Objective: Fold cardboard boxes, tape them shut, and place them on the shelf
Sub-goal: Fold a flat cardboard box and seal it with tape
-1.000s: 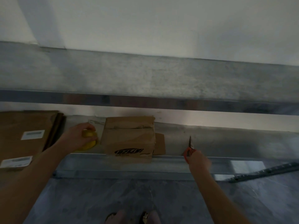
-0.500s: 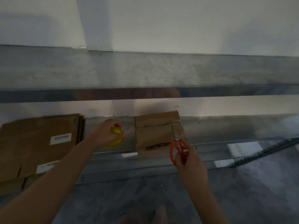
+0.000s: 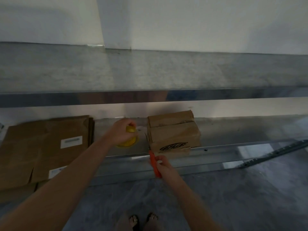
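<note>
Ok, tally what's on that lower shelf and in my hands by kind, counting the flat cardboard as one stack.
1 folded cardboard box
1 stack of flat cardboard, sheet count unclear
1 yellow tape roll, gripped by the left hand
1 orange scissors, held in the right hand
Total: 4

A pale wall fills the frame's top; a grey metal shelf crosses the middle; dim grey floor lies below.
</note>
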`<state>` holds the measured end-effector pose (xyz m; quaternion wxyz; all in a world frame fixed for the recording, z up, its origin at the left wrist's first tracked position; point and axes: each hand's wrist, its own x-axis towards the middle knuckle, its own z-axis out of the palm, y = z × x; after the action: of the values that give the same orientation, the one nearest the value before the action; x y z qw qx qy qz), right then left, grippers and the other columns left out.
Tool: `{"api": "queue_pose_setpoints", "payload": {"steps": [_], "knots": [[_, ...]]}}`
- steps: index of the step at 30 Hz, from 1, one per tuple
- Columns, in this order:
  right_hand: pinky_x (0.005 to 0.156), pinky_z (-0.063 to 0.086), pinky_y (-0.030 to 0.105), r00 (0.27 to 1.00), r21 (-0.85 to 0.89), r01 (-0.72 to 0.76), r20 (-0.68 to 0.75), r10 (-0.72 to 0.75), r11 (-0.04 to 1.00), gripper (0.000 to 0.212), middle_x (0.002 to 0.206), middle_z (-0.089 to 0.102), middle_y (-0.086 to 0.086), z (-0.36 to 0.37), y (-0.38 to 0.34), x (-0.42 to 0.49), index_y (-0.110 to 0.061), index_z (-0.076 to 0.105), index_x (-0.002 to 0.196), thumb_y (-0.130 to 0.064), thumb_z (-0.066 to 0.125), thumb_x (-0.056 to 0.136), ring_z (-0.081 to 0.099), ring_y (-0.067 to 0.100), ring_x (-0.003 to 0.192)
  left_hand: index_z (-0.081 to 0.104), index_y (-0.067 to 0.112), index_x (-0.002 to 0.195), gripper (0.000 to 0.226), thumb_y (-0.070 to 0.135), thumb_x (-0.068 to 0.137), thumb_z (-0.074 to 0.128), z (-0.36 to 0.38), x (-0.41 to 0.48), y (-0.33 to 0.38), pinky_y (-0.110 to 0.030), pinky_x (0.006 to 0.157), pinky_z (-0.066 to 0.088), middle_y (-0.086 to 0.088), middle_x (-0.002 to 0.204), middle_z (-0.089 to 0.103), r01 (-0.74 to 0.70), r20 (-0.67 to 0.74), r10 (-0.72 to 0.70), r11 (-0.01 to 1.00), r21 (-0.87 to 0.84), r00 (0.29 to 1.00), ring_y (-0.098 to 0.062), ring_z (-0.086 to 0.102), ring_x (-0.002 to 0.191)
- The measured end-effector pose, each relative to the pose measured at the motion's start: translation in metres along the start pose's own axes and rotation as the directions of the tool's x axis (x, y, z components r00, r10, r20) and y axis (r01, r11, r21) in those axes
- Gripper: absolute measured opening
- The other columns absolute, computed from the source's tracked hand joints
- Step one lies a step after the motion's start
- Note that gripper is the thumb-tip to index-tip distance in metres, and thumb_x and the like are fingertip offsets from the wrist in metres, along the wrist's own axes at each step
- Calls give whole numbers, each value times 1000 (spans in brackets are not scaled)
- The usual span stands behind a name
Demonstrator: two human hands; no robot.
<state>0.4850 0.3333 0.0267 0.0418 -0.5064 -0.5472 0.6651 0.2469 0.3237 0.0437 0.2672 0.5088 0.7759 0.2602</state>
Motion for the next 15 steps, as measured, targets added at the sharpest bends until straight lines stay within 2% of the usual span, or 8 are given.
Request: {"api": "queue_pose_setpoints", "payload": {"steps": [1,3,7,10,15], "knots": [[46,39,11,999,8,-21,28,21,1000,25,70,55,-4,-2,-1,3,-21,51,108,-38,62,93,54,2,56,60,29,99,24,31,80,74,-1,1,-1,-28,76,40,4,106,56,0,0,0,1000,-1,1000,-15,53,97],[40,34,12,996,44,-47,80,43,998,23,69,51,0,-5,-2,7,-21,50,112,-35,58,96,49,4,51,60,29,99,25,33,79,75,-1,3,-2,-27,75,40,5,106,56,3,3,-3,1000,-7,1000,-13,53,96],[44,31,19,995,104,-59,83,50,993,35,65,53,-1,-1,-5,18,-20,53,110,-48,63,90,47,9,50,61,27,100,27,35,79,75,-1,5,-2,-25,73,38,6,105,55,5,9,-5,1000,-2,1000,-12,52,96],[49,26,24,989,108,-139,71,132,984,32,63,59,-3,3,-6,28,-22,57,100,-53,58,92,50,12,52,62,26,99,27,35,77,76,0,7,-2,-24,72,37,6,104,56,-7,-12,7,1000,-4,1000,-12,52,95],[39,34,17,979,264,-203,78,189,943,25,62,61,-2,7,-7,36,-19,58,101,-43,61,94,54,9,48,63,25,97,26,34,77,77,1,9,-3,-24,73,36,6,103,58,-2,-17,2,1000,5,1000,-12,52,95]]}}
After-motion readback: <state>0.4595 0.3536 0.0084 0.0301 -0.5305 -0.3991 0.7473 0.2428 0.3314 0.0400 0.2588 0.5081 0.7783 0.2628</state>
